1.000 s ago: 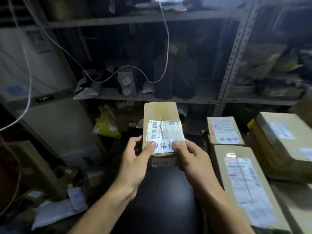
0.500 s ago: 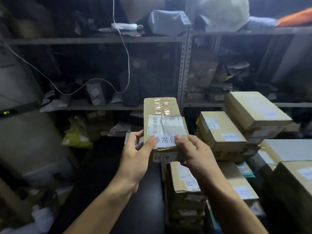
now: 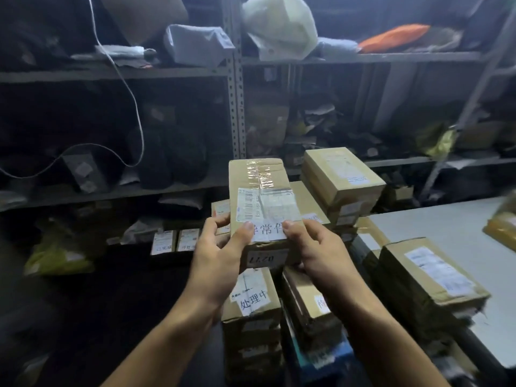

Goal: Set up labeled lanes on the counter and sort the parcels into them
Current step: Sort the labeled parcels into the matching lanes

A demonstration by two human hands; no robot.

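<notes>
I hold a small brown cardboard parcel (image 3: 258,185) in front of me with both hands. It carries a barcode label and a white slip with printed characters along its near edge. My left hand (image 3: 220,252) grips its left side, thumb on the slip. My right hand (image 3: 315,250) grips its right side, thumb also on the slip. Below it stand stacks of labeled parcels (image 3: 252,303). A white counter (image 3: 446,227) lies to the right, with another taped parcel (image 3: 430,275) on its near edge.
Metal shelving (image 3: 236,107) full of bags and packages fills the background. More boxes (image 3: 340,177) are piled behind the held parcel. A white cable (image 3: 131,93) hangs at the left. A yellow bag (image 3: 55,255) lies low left, another yellow packet (image 3: 502,224) at the counter's right edge.
My view has swung to the right with the parcel still held in both hands. The parcel stacks and the white counter have come into sight.
</notes>
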